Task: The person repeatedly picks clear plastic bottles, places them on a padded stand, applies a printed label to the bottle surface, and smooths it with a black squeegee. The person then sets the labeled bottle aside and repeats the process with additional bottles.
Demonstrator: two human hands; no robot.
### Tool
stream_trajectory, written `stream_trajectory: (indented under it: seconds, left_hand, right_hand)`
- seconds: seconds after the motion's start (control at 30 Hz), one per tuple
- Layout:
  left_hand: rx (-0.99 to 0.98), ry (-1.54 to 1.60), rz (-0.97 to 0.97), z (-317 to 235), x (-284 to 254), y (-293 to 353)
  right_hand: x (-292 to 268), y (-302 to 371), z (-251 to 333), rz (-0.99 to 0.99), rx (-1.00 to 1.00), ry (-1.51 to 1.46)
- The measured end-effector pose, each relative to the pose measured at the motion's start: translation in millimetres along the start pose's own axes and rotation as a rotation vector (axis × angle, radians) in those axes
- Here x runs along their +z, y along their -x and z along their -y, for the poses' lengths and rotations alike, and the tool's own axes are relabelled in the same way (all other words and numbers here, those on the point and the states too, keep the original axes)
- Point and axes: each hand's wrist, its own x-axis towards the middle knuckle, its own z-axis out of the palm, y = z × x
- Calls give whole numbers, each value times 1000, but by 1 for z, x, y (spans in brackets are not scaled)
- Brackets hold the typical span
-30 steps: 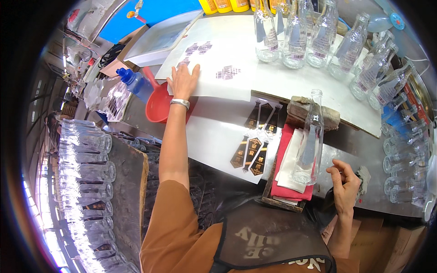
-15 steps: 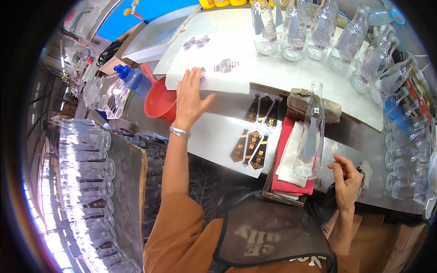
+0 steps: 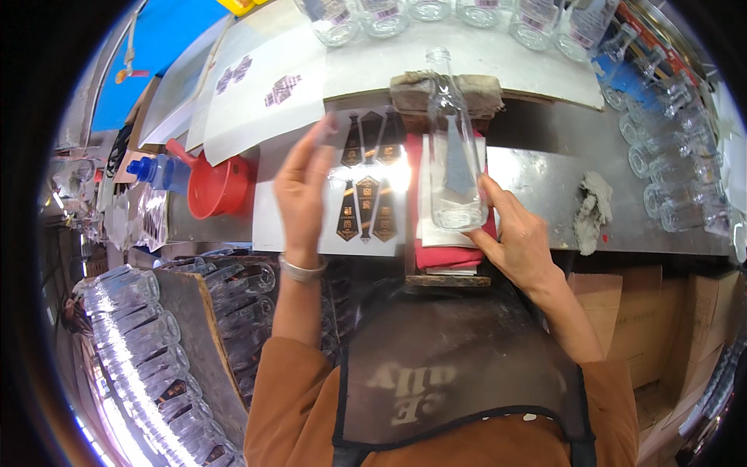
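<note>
A clear glass bottle [image 3: 450,204] with a grey tie-shaped patch lies on folded white and red cloths [image 3: 447,257], its neck on a cloth-wrapped rest [image 3: 482,93]. My right hand [image 3: 517,237] grips its base, fingers at the side and thumb at the bottom edge. Left of the bottle my raised left hand [image 3: 302,187] is pinched; a small purplish printed label [image 3: 330,123] shows blurred at its fingertips. Below that hand's reach lies a sheet of black-and-gold tie-shaped decals [image 3: 366,204]. Farther back, a white sheet [image 3: 261,117] carries purple printed labels [image 3: 282,90].
Several labelled bottles [image 3: 381,19] stand along the back, with more bottles [image 3: 673,206] at the right. A red dipper [image 3: 219,187] and blue-capped bottle [image 3: 159,173] sit left. A crumpled rag [image 3: 593,210] lies right. Bottle rows [image 3: 148,342] fill the lower left; cardboard boxes [image 3: 646,319] stand lower right.
My left hand has lifted off the white sheet toward me, with a small label at its fingertips. My right hand has moved left onto the bottle's base. The whole view has shifted.
</note>
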Motion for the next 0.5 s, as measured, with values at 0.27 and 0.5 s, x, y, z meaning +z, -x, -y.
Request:
stream_trajectory:
  seconds: [0.27, 0.5]
  left_hand:
    - [692, -793, 608, -23, 65, 20]
    - [603, -578, 485, -11, 66, 16]
  right_hand:
    - [3, 1, 3, -17, -23, 19]
    - [3, 0, -9, -36, -60, -72]
